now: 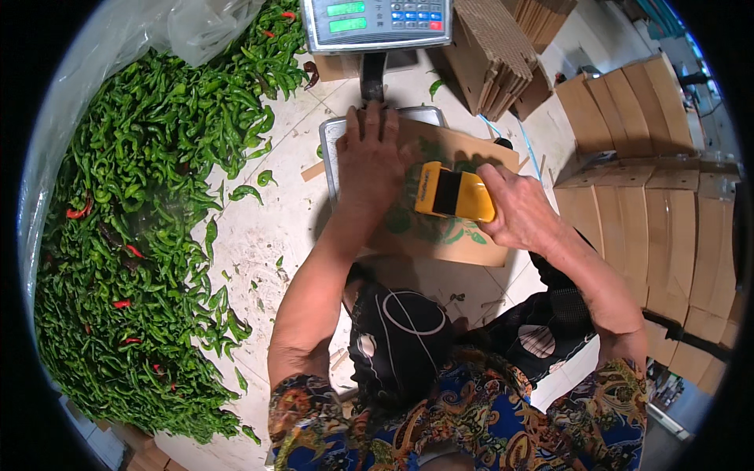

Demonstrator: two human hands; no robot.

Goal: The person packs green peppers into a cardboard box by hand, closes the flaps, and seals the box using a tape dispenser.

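Note:
A cardboard box [436, 247] with green print lies on the metal platform [330, 126] of a floor scale. My left hand [371, 153] presses on the box's left part, fingers spread towards the scale's post. In my right hand [521, 203] is a yellow and black packing tape dispenser [456, 191], held over the box's right part. Whether the dispenser touches the cardboard cannot be told. The scale's display head [377, 26], with lit green readouts and a keypad, stands beyond the box.
A large heap of green chili peppers [147, 265] with some red ones spreads over the floor at left, by clear plastic sheeting [200, 29]. Flattened cardboard [489, 53] leans at the top right. Stacked cardboard boxes [642, 235] stand at right. Loose peppers lie near the scale.

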